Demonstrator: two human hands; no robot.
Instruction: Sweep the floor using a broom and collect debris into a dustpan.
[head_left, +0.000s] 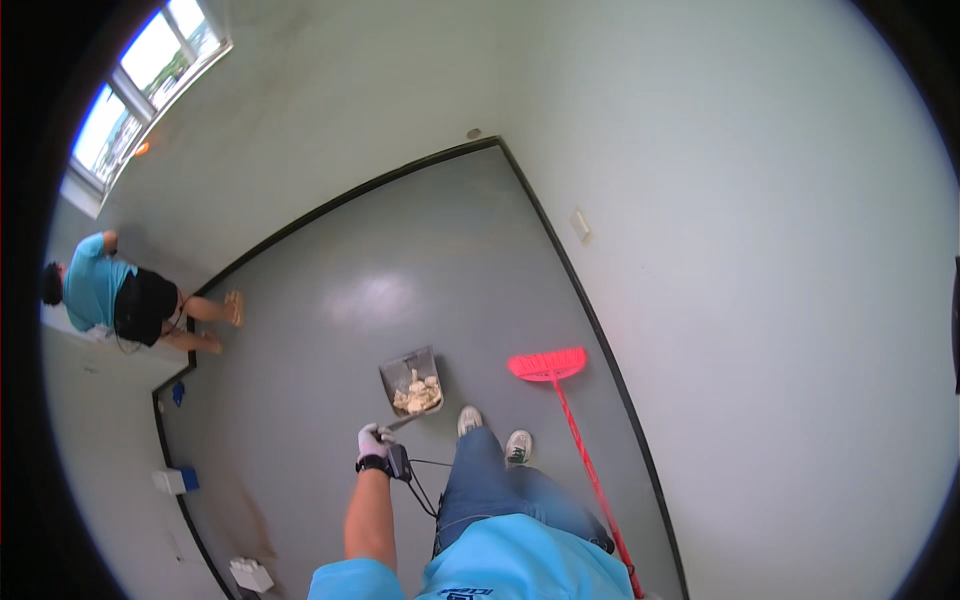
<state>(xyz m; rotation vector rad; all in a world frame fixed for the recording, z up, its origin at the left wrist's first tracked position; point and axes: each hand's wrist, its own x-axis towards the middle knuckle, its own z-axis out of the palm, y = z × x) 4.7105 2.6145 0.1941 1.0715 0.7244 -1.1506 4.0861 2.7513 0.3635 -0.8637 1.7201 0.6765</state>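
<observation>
My left hand, in a white glove, is closed around the handle of a grey dustpan. The dustpan is just left of my shoes, low over or on the floor; I cannot tell which. Crumpled beige scraps lie inside it. To my right is a broom with a pink-red head on the floor. Its red patterned stick runs back along my right side to the lower edge of the view. My right hand is out of the picture, so what it holds is hidden.
Another person in a blue shirt stands at the far left by a window. A dark baseboard edges the grey floor. White boxes and a blue-and-white one are along the left wall.
</observation>
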